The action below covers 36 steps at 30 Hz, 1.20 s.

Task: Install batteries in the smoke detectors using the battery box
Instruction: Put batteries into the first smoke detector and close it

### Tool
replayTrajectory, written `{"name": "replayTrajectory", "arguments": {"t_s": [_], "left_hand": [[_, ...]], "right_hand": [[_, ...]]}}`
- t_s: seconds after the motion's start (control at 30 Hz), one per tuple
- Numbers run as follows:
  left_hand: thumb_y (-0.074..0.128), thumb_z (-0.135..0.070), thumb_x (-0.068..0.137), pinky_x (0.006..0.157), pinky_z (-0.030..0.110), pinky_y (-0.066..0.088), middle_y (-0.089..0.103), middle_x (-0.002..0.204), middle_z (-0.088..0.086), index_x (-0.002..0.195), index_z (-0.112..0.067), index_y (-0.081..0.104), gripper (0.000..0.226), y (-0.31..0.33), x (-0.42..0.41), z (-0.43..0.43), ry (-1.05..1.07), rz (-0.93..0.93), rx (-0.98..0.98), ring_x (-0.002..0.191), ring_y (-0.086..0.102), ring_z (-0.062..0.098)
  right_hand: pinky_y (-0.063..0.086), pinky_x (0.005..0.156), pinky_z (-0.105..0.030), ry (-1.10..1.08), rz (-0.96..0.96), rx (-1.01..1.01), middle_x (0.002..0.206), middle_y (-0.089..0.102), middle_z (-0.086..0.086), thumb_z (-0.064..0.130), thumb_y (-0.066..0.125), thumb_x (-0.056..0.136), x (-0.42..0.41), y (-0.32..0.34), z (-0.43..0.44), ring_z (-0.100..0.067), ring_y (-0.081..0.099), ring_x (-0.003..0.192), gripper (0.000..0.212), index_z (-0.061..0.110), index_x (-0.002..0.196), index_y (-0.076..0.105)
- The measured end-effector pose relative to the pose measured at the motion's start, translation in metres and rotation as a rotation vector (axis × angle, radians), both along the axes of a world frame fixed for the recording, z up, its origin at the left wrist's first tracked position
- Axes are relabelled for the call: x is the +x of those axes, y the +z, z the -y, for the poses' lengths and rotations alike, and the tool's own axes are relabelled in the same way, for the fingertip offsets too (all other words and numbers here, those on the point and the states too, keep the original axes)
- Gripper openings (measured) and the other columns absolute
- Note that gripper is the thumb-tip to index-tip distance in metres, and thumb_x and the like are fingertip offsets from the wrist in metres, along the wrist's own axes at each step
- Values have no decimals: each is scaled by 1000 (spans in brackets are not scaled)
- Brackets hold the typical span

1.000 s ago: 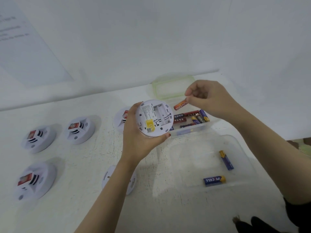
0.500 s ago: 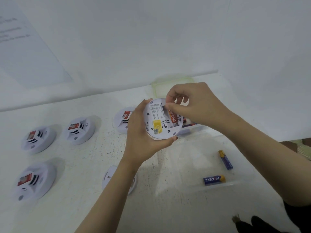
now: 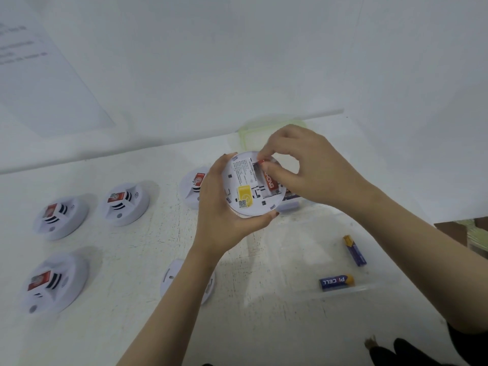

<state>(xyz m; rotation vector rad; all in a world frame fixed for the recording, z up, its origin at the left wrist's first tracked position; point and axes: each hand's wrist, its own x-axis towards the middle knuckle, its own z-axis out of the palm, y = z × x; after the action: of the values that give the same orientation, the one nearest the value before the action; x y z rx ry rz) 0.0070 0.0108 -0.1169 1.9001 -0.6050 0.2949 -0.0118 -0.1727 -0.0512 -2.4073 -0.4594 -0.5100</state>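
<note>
Pinching a red battery (image 3: 269, 182) in my right hand (image 3: 311, 167), I press it into the smoke detector (image 3: 245, 191) gripped by my left hand (image 3: 224, 212) at frame centre; terminals should match, ends seated flat.

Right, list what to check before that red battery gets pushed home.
1. Grip: the left hand holds the detector with its back facing up: ok.
2. Pinch: the right hand has the red battery by its top end: ok.
3. Alignment: the red battery lies along its bay: ok.
4. Seating: cannot tell, fingers cover the top end.
5. Polarity: cannot tell, the marks are too small to read.
6. Spares: two blue batteries lie near the right forearm, probably within reach: ok.
</note>
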Motion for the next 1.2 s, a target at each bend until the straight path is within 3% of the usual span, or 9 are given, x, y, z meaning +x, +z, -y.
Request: {"name": "replayTrajectory", "arguments": {"t_s": [0.27,0.4,0.5,0.63,0.8,0.87,1.03,1.1,1.2], "left_hand": [[84,-43,56,98,27,48,49,129,-14,131,-29,36,90,0,-2,-5,27,64,-31,122,52,13],[81,-49,55,96,18,45,50,126,-13,131,-22,39,91,2,-4,-3,59,105,12,118,51,3],[80,-51,53,94,13,43,52,124,-12,130,-15,44,92,6,-3,0,85,138,20,114,50,-4],[80,-51,52,95,25,49,56,123,1,128,-2,48,96,9,1,5,103,180,44,112,54,9],[81,-50,53,93,21,48,58,120,1,126,0,49,94,12,5,12,114,190,19,109,56,6],[81,-51,52,92,30,51,59,120,3,126,-2,49,95,13,8,15,114,182,31,110,58,12],[80,-52,51,89,37,53,58,118,0,125,-2,50,94,10,10,20,97,193,59,108,58,14],[80,-52,51,89,40,53,59,118,3,125,-1,51,94,8,10,22,97,189,54,108,59,17],[79,-53,52,90,41,53,58,118,6,125,1,50,95,6,8,25,91,183,55,109,59,20]], "right_hand": [[48,95,-20,245,-507,291,132,57,11,-9,38,88,-9,-2,12,-2,55,118,61,31,133,53],[49,98,-38,243,-482,460,127,62,7,-4,35,80,-7,-8,15,-11,58,118,60,30,123,61],[54,88,-35,209,-454,510,118,67,7,-2,35,75,-7,-7,18,-14,61,114,59,31,112,67],[57,79,-31,156,-388,436,117,67,2,-13,33,84,-5,-1,21,-11,67,97,59,25,109,69],[55,66,-57,106,-336,386,98,74,-1,-6,37,86,-6,6,24,-17,72,75,56,36,99,71],[55,65,-56,76,-308,288,87,75,-3,-5,40,89,-5,8,27,-18,70,72,53,39,100,68],[55,66,-56,72,-320,194,99,73,-6,-2,41,90,-4,9,33,-53,62,80,57,49,93,64],[55,63,-54,64,-301,164,98,73,-5,-3,41,90,-4,9,36,-49,64,77,49,35,102,69],[50,48,-29,70,-326,60,98,73,-14,3,40,91,-2,8,37,-14,57,50,40,21,105,73]]}}
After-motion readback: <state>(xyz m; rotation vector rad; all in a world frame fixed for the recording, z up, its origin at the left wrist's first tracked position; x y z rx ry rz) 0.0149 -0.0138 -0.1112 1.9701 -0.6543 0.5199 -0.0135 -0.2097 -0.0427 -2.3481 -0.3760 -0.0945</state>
